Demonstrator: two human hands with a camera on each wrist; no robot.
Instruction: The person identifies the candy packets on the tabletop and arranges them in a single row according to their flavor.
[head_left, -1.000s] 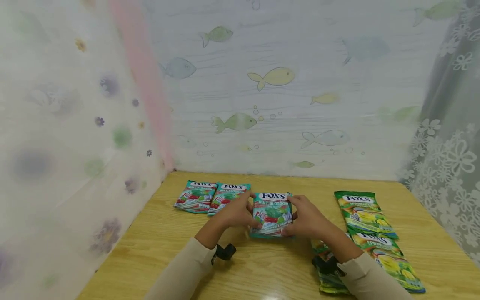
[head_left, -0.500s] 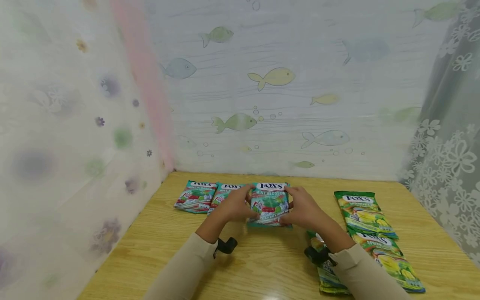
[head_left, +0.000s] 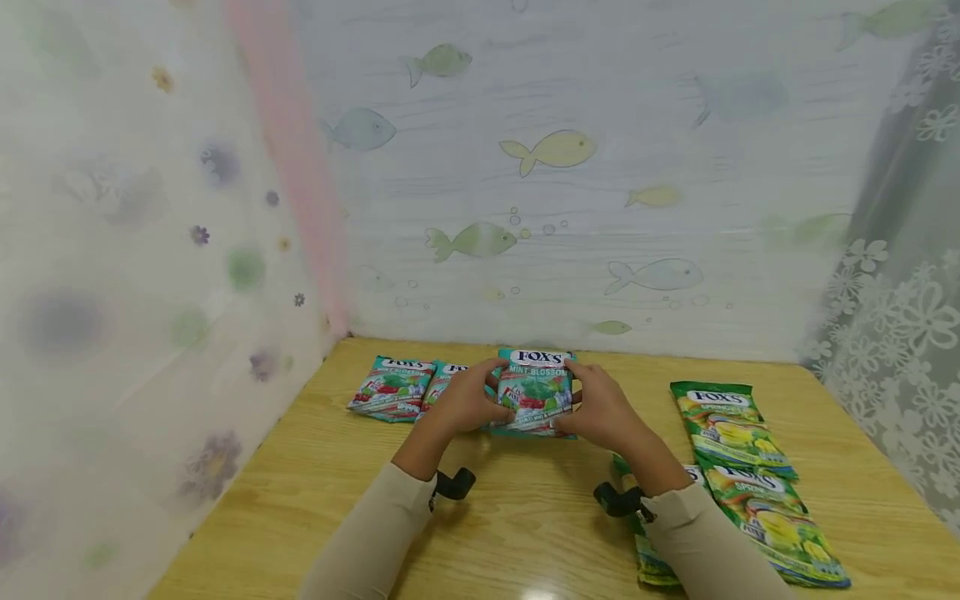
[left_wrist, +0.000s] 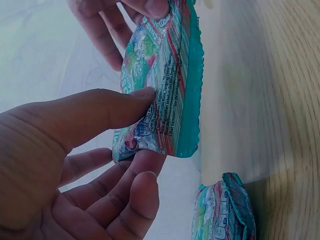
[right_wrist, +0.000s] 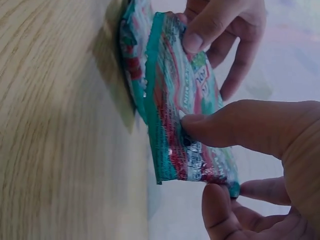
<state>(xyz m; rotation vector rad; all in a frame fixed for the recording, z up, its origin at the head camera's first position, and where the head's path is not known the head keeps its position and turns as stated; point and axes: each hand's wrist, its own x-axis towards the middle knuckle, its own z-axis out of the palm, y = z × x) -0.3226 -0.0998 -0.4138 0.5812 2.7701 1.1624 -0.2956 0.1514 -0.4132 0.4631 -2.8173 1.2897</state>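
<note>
A teal Fox's Mint Blossom candy bag (head_left: 536, 392) is held up between both hands, its printed front facing me. My left hand (head_left: 468, 400) pinches its left edge, thumb in front and fingers behind. On the right edge my right hand (head_left: 603, 408) pinches it the same way. Both wrist views show the bag's lower seam apart from the wooden table (left_wrist: 280, 110). Just left of it lie two more Mint Blossom bags; the nearer one (head_left: 444, 382) is partly hidden by my left hand, while the farther bag (head_left: 393, 389) shows almost whole.
Several green-and-yellow Fox's bags lie at the right: one at the back (head_left: 731, 427), another in front of it (head_left: 776, 525), and one partly under my right forearm (head_left: 652, 550). A fish-patterned cloth (head_left: 555, 250) hangs along the table's back edge.
Both hands have carried the Mint Blossom bag away from me, toward the table's back and slightly left. The bags lying on the table have stayed put.
</note>
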